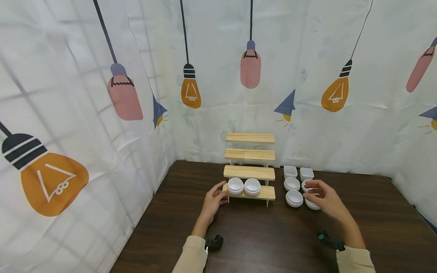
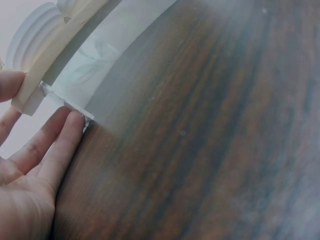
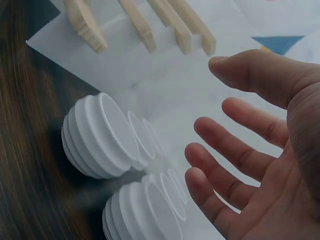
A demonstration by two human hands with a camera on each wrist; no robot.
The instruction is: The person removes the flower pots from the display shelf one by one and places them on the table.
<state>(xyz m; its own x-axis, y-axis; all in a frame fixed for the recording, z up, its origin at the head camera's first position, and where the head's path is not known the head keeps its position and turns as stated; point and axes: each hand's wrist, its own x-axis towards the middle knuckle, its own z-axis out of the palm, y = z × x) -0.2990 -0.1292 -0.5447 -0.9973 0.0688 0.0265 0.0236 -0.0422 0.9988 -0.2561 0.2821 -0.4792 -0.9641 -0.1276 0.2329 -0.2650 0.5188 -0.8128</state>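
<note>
Left hand: left hand [image 1: 214, 201] rests against the left end of the lowest step of the four-step pale wooden stair rack [image 1: 250, 170]; thumb on the plank's end, fingers [image 2: 59, 145] straight along the white foot below. Grip loose, nothing enclosed.
Right hand: right hand [image 1: 322, 197] hovers spread wide, fingers [image 3: 227, 147] relaxed, holding nothing; it sits over the ribbed bowls right of the rack.
Edges and room: dark brown wooden table [image 1: 259, 239] has bare surface between both hands and toward the wrists; printed lamp-pattern cloth wall [image 1: 102, 113] closes in behind the rack and well left of the left hand.
Count, rack: four steps.
Count, round bowls: two round white ribbed bowls on the lowest step [image 1: 244, 186], just right of the left thumb; four more, round white ribbed bowls on the table [image 1: 294, 198], under and left of the right fingers.
Count, square bowls: two small square white bowls [image 1: 298, 172], beyond the right fingertips.
Contents: bowls whose insides show hold nothing.
</note>
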